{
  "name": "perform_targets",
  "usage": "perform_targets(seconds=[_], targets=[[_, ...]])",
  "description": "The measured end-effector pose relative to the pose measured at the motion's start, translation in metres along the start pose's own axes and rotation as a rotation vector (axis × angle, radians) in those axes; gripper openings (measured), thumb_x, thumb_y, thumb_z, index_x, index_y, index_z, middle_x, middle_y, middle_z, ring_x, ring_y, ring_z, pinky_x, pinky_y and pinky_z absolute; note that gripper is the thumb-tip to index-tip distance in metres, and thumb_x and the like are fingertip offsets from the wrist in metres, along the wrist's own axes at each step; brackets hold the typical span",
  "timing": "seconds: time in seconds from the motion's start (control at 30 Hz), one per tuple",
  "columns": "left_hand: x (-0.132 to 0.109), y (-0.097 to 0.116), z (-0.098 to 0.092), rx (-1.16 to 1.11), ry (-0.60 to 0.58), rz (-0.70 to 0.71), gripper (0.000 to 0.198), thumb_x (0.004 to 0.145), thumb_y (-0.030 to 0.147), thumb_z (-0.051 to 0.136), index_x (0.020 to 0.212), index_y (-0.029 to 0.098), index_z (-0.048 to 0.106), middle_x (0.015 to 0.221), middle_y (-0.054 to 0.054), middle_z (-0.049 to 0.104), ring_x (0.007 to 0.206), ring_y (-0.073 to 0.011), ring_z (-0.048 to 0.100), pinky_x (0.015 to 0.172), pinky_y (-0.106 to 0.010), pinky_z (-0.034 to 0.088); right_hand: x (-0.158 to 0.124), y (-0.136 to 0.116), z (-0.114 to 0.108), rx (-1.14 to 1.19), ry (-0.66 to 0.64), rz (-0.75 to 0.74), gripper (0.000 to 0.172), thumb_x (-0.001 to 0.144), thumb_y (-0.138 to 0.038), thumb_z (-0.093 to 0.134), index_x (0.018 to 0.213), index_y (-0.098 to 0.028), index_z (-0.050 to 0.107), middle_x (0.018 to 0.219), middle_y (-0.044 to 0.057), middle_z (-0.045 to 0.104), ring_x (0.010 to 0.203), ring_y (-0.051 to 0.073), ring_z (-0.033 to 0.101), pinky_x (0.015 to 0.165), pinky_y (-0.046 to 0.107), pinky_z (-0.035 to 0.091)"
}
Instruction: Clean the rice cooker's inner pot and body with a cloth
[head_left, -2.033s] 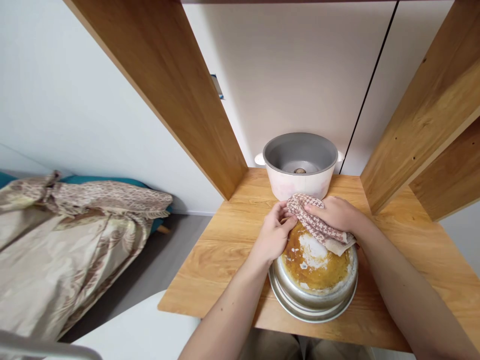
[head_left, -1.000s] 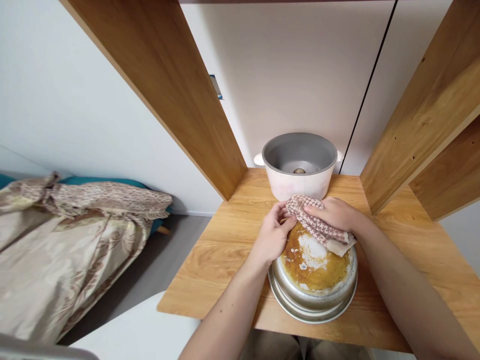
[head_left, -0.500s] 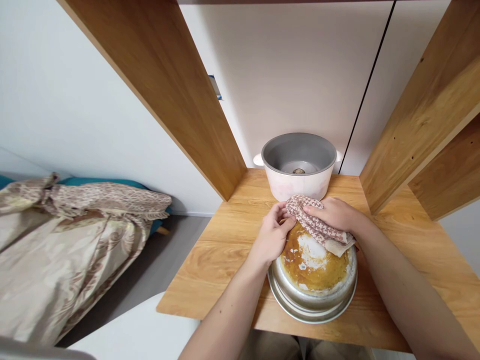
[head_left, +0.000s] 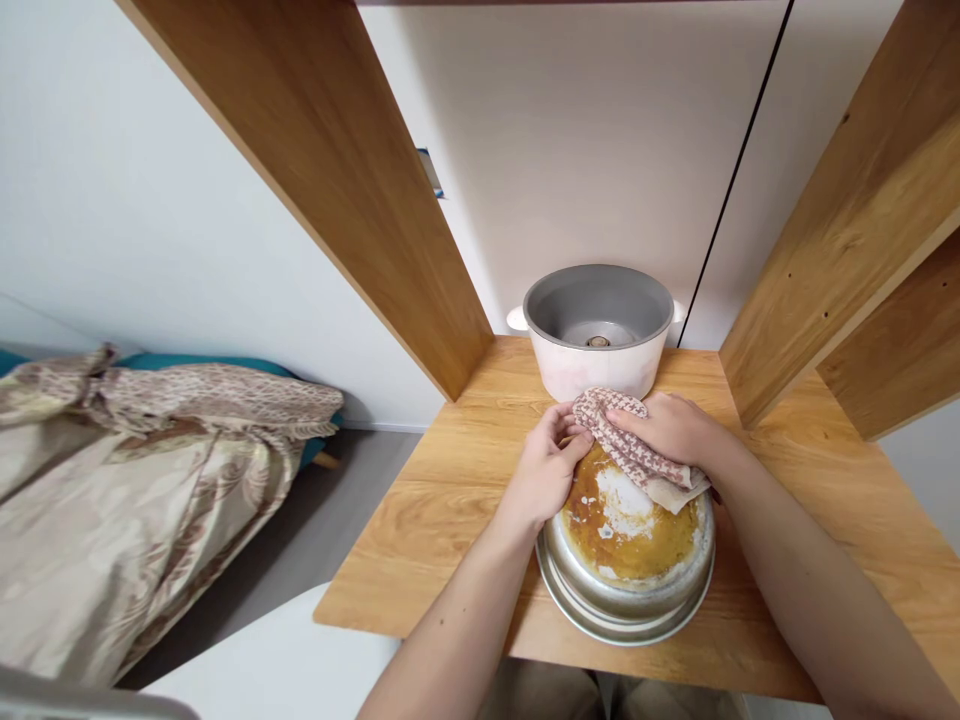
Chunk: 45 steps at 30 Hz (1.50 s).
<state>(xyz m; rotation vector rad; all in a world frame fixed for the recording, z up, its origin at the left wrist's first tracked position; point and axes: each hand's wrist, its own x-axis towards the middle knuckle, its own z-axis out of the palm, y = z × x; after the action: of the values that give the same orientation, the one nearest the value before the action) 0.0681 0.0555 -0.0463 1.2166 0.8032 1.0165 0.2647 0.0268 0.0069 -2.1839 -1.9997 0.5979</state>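
Note:
An upside-down metal pot lies on the wooden tabletop, its base stained yellow-brown with a pale worn patch in the middle. My left hand is closed on the pot's far left side, thumb near the base and fingertips close to the cloth. A brown-and-white patterned cloth lies bunched over the far right part of the base. My right hand grips this cloth and presses it against the pot; most of its fingers are hidden. Just beyond both hands stands a white rice cooker body with a grey open inside.
The wooden tabletop is flanked by a left wooden post and a right wooden post. A pale wall panel stands behind. At left is a bed with a patterned cover; a white surface lies at lower left.

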Motion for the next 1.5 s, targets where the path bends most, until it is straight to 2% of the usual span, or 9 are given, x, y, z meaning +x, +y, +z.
perform_targets(seconds=[0.1, 0.33, 0.63, 0.93, 1.2, 1.5], targets=[[0.0, -0.001, 0.0, 0.002, 0.002, 0.002, 0.042, 0.07, 0.033, 0.086, 0.104, 0.019, 0.066, 0.099, -0.004, 0.071, 0.091, -0.0168, 0.063, 0.09, -0.032, 0.05, 0.001, 0.0, 0.0, -0.022, 0.014, -0.001, 0.075, 0.097, -0.078, 0.035, 0.096, -0.019, 0.081, 0.102, 0.018, 0.079, 0.103, 0.032, 0.072, 0.081, 0.034, 0.047], [0.001, 0.0, 0.001, -0.006, 0.02, -0.004, 0.043, 0.068, 0.033, 0.086, 0.103, 0.02, 0.066, 0.099, -0.003, 0.069, 0.094, -0.017, 0.063, 0.094, -0.033, 0.049, -0.007, -0.015, -0.003, -0.141, 0.113, 0.116, 0.073, 0.099, -0.073, 0.037, 0.105, -0.014, 0.08, 0.107, 0.022, 0.078, 0.106, 0.034, 0.071, 0.087, 0.038, 0.047], [-0.001, 0.001, 0.0, -0.005, 0.0, -0.001, 0.043, 0.071, 0.034, 0.085, 0.106, 0.018, 0.065, 0.102, -0.005, 0.071, 0.096, -0.0179, 0.063, 0.093, -0.033, 0.049, 0.0, 0.001, -0.001, 0.023, -0.023, -0.022, 0.073, 0.099, -0.076, 0.035, 0.096, -0.018, 0.079, 0.102, 0.017, 0.079, 0.102, 0.028, 0.073, 0.082, 0.031, 0.047], [0.001, -0.001, 0.0, -0.022, 0.005, -0.005, 0.044, 0.068, 0.033, 0.088, 0.103, 0.019, 0.065, 0.096, -0.002, 0.07, 0.089, -0.0156, 0.062, 0.09, -0.032, 0.05, -0.002, -0.007, -0.002, -0.128, 0.087, 0.044, 0.073, 0.099, -0.073, 0.037, 0.102, -0.014, 0.08, 0.105, 0.021, 0.078, 0.106, 0.032, 0.071, 0.09, 0.036, 0.046], [0.0, -0.002, 0.0, -0.02, -0.004, -0.018, 0.048, 0.071, 0.038, 0.087, 0.109, 0.019, 0.064, 0.105, -0.006, 0.072, 0.1, -0.0195, 0.065, 0.095, -0.034, 0.049, 0.003, 0.007, -0.001, 0.136, -0.078, -0.062, 0.071, 0.099, -0.075, 0.037, 0.098, -0.018, 0.08, 0.104, 0.014, 0.08, 0.1, 0.027, 0.073, 0.081, 0.029, 0.048], [0.001, -0.001, 0.0, -0.022, 0.014, -0.008, 0.045, 0.067, 0.032, 0.088, 0.103, 0.018, 0.066, 0.097, -0.003, 0.071, 0.089, -0.0154, 0.062, 0.09, -0.031, 0.049, -0.001, -0.006, -0.001, -0.1, 0.1, 0.065, 0.074, 0.097, -0.075, 0.039, 0.099, -0.014, 0.081, 0.103, 0.022, 0.078, 0.105, 0.034, 0.072, 0.085, 0.037, 0.047]])
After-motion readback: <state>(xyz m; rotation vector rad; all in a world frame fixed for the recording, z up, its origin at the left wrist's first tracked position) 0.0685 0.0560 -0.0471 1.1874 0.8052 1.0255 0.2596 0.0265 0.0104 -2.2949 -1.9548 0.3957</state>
